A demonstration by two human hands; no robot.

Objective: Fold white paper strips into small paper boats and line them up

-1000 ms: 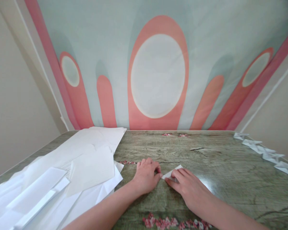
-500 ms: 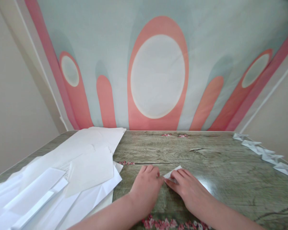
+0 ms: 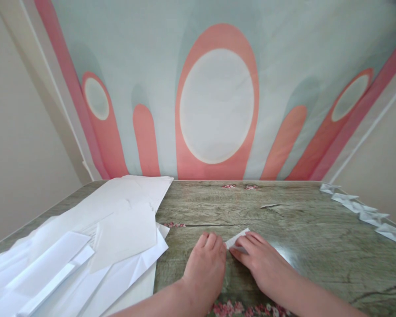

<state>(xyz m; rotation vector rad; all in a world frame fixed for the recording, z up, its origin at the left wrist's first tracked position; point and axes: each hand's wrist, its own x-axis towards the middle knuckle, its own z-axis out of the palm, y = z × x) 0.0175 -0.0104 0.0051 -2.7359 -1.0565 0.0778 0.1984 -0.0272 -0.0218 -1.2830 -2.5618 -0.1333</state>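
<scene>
A small piece of folded white paper (image 3: pixel 238 237) lies low over the table between my two hands. My right hand (image 3: pixel 261 257) is closed on it, thumb below and fingers across the top, and they hide part of the paper. My left hand (image 3: pixel 207 259) is at the paper's left end with its fingers curled in. Its thumb and the spot where it meets the paper are hidden behind the hand.
Loose and folded white sheets (image 3: pixel 125 237) are heaped on the left of the wood-patterned table (image 3: pixel 293 215). Several small folded paper pieces (image 3: pixel 372 217) stand in a row along the right edge. A patterned backdrop (image 3: pixel 165 57) hangs behind the table.
My left hand has turned and shifted slightly right and toward me, its thumb now out of sight. The right hand stays nearly still on the paper.
</scene>
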